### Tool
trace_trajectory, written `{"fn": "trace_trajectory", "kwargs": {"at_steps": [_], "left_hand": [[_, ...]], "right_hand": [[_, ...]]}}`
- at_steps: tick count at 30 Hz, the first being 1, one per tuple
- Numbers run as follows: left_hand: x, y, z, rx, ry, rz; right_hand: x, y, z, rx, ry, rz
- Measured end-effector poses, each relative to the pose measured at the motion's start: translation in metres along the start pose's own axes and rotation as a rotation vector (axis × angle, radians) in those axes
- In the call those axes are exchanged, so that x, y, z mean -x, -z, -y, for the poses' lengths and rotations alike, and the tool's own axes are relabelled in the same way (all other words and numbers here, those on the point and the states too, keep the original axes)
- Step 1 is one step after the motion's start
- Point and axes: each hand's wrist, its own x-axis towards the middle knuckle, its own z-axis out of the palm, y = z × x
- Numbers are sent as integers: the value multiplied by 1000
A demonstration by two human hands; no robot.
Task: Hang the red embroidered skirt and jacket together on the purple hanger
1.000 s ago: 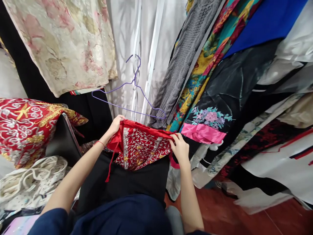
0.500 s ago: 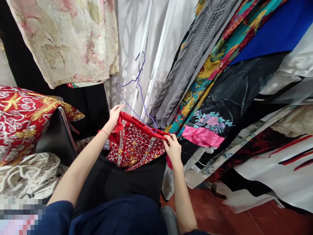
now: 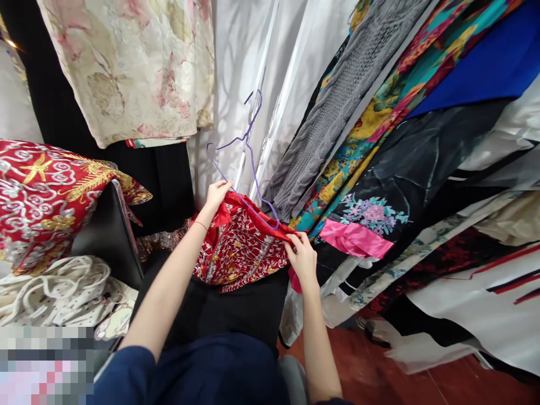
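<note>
- The red embroidered garment (image 3: pixel 244 247) is hanging between both hands, above the black cloth (image 3: pixel 219 312) over the lap.
- It is looking soft and limp, its plain edge probably slippery; the dense metallic stitching is likely adding weight and stiffness — and threads that could snag.
- The plain red edge is offering the best hold, near both ends, keeping fingers off the raised stitching.
- The left-hand grip (image 3: pixel 218 196) is pinching one end of that edge, closed on cloth.
- The right-hand grip (image 3: pixel 302 259) is pinching the other end between thumb and fingers.
- The purple hanger (image 3: pixel 247 138) is slanting across the red edge — whether it is touching the left fingertips, I cannot tell.
- Farther out, a grey knit (image 3: pixel 329 104) is hanging on the right, and another red embroidered piece (image 3: pixel 59 208) is lying at left.
</note>
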Motion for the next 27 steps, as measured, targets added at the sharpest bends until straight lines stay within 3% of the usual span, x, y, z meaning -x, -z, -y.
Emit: {"fn": "trace_trajectory", "kwargs": {"at_steps": [7, 13, 19, 27], "left_hand": [[74, -16, 8, 99, -168, -291], [127, -23, -17, 111, -265, -419], [136, -1, -35, 85, -316, -425], [120, 12, -23, 89, -356, -384]], "right_hand": [[3, 1, -7, -10, -7, -15], [2, 18, -18, -72, -60, -94], [-26, 33, -3, -307, -5, -76], [-69, 60, -9, -531, 174, 34]]}}
